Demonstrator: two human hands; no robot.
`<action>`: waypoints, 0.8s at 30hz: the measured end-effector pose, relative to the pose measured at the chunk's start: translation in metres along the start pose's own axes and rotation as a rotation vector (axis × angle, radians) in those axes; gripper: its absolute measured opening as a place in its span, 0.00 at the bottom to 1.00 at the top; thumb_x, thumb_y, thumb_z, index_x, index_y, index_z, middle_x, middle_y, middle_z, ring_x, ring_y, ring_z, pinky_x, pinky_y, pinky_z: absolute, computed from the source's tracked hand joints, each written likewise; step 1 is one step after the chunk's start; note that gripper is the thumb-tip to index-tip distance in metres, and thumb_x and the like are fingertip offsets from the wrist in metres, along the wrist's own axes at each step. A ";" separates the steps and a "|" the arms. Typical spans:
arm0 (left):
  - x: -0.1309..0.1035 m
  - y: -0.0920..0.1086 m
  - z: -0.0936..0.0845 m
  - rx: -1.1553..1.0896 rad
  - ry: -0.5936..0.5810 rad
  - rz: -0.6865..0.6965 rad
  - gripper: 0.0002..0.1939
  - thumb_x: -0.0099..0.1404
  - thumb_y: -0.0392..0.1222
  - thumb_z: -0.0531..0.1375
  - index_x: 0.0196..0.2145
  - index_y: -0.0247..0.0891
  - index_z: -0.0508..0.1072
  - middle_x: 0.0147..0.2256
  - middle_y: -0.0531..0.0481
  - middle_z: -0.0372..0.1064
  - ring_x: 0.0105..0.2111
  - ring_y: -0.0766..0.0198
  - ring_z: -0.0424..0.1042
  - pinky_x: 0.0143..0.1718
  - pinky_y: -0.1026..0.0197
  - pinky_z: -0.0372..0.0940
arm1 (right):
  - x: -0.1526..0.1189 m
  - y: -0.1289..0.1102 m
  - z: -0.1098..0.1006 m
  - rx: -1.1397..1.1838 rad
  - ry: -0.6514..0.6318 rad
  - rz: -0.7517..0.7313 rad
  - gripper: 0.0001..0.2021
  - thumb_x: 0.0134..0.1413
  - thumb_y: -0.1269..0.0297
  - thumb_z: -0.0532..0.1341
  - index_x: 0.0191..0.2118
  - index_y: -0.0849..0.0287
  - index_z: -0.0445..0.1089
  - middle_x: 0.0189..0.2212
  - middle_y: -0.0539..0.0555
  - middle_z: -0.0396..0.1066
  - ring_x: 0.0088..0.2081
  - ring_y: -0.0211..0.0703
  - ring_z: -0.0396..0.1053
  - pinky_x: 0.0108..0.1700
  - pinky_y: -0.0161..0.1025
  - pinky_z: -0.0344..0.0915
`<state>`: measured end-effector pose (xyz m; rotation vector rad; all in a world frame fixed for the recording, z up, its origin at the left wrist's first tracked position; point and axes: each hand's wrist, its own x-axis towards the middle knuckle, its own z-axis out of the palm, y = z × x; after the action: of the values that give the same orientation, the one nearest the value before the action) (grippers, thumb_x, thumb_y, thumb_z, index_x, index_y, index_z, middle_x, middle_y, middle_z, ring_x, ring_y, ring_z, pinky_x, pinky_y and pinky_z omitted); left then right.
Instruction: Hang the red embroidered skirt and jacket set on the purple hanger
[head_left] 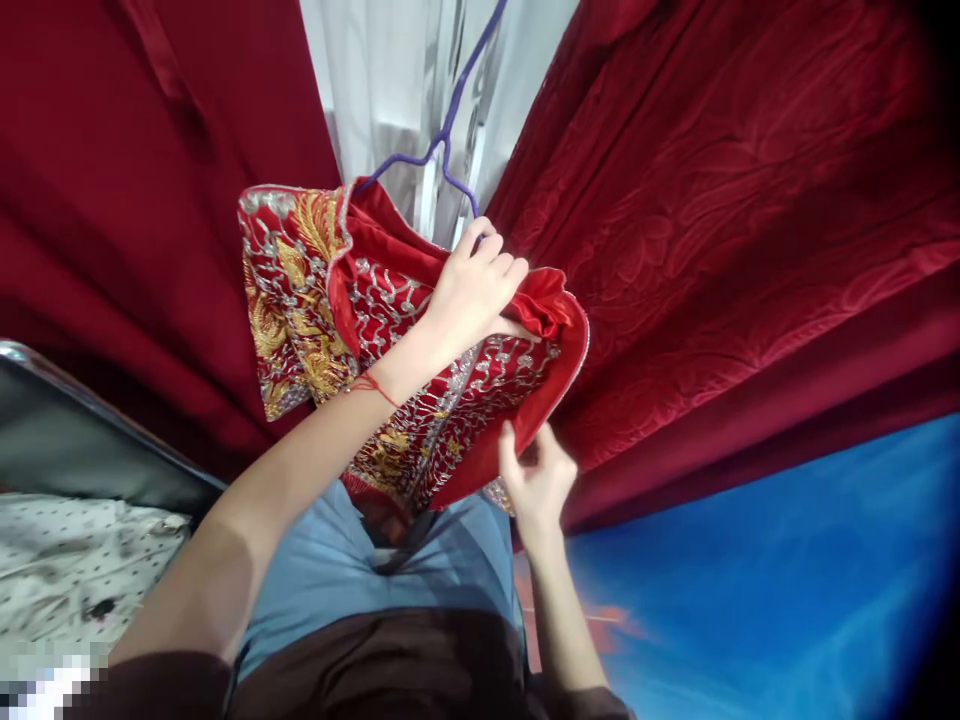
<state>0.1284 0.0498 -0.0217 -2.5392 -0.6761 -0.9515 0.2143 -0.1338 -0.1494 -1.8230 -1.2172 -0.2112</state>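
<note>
A red jacket (390,300) with gold and silver embroidery hangs in front of me, its front open and its smooth red lining showing on the right. A purple clothes hanger (450,110) runs down into its neck. My left hand (476,285) crosses over the jacket, its fingers closed round the hanger's right arm near the collar; the thumb lies by the bunched red lining. Lower down on the right, my right hand (538,478) pinches the jacket's front edge between thumb and fingers. Part of the hanger is hidden inside the cloth.
Dark red curtains (712,220) hang on both sides, with white drapery (375,70) and pale metal bars between them. At the lower left are a dark panel with a metal rim (90,430) and white dotted cloth (67,570). A bright blue surface (750,590) spreads at the lower right.
</note>
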 end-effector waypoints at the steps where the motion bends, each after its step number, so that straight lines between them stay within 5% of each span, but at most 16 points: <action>1: -0.001 -0.001 -0.002 0.000 -0.010 0.011 0.26 0.59 0.62 0.65 0.44 0.37 0.76 0.39 0.41 0.77 0.54 0.41 0.68 0.61 0.34 0.55 | 0.010 -0.004 -0.006 -0.002 0.035 0.034 0.14 0.59 0.52 0.61 0.32 0.59 0.67 0.20 0.47 0.67 0.19 0.34 0.61 0.26 0.32 0.57; 3: -0.003 -0.002 -0.004 -0.006 -0.011 0.024 0.28 0.60 0.62 0.64 0.46 0.36 0.75 0.40 0.41 0.77 0.55 0.40 0.67 0.62 0.33 0.53 | 0.033 -0.013 -0.020 -0.025 0.072 0.075 0.15 0.58 0.50 0.60 0.35 0.58 0.66 0.23 0.48 0.69 0.22 0.36 0.63 0.28 0.33 0.57; 7: -0.003 0.001 0.000 -0.032 -0.007 -0.017 0.30 0.61 0.61 0.63 0.51 0.35 0.74 0.44 0.40 0.76 0.57 0.40 0.66 0.64 0.33 0.49 | 0.079 -0.027 -0.047 -0.025 0.027 0.048 0.15 0.63 0.56 0.53 0.26 0.57 0.61 0.18 0.45 0.57 0.21 0.35 0.53 0.28 0.35 0.50; 10: 0.003 0.006 0.011 -0.074 0.021 -0.117 0.35 0.60 0.59 0.64 0.58 0.33 0.70 0.51 0.37 0.72 0.60 0.40 0.64 0.68 0.35 0.46 | 0.100 -0.043 -0.061 0.078 0.113 -0.033 0.16 0.62 0.60 0.53 0.23 0.57 0.58 0.18 0.45 0.53 0.23 0.34 0.51 0.28 0.34 0.49; 13: 0.009 0.011 0.021 -0.114 0.098 -0.212 0.35 0.63 0.53 0.62 0.63 0.34 0.63 0.60 0.37 0.65 0.65 0.44 0.58 0.72 0.42 0.42 | 0.095 -0.069 -0.059 0.110 0.175 -0.130 0.15 0.62 0.61 0.51 0.25 0.58 0.62 0.19 0.46 0.53 0.23 0.34 0.51 0.28 0.34 0.49; 16: 0.009 0.015 0.025 -0.123 0.195 -0.332 0.28 0.70 0.42 0.51 0.67 0.40 0.58 0.68 0.42 0.54 0.71 0.52 0.48 0.73 0.43 0.39 | 0.072 -0.086 -0.041 0.060 0.096 -0.197 0.13 0.61 0.63 0.51 0.31 0.60 0.69 0.18 0.46 0.56 0.20 0.33 0.51 0.26 0.34 0.49; 20: 0.004 0.019 0.019 -0.128 0.201 -0.399 0.30 0.71 0.39 0.45 0.70 0.46 0.51 0.72 0.47 0.45 0.73 0.56 0.40 0.72 0.39 0.37 | 0.052 -0.082 -0.022 0.020 -0.054 -0.188 0.13 0.60 0.63 0.53 0.29 0.61 0.70 0.16 0.45 0.55 0.18 0.32 0.50 0.24 0.34 0.48; 24: 0.000 0.022 0.015 -0.072 0.165 -0.354 0.31 0.71 0.43 0.46 0.70 0.37 0.51 0.72 0.43 0.41 0.73 0.55 0.36 0.73 0.40 0.34 | 0.055 -0.077 -0.031 0.096 -0.010 -0.162 0.15 0.61 0.61 0.54 0.26 0.61 0.69 0.15 0.44 0.54 0.18 0.31 0.48 0.23 0.32 0.48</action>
<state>0.1477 0.0384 -0.0356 -2.4095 -1.0807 -1.3051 0.1900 -0.1131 -0.0554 -1.6460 -1.3602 -0.2313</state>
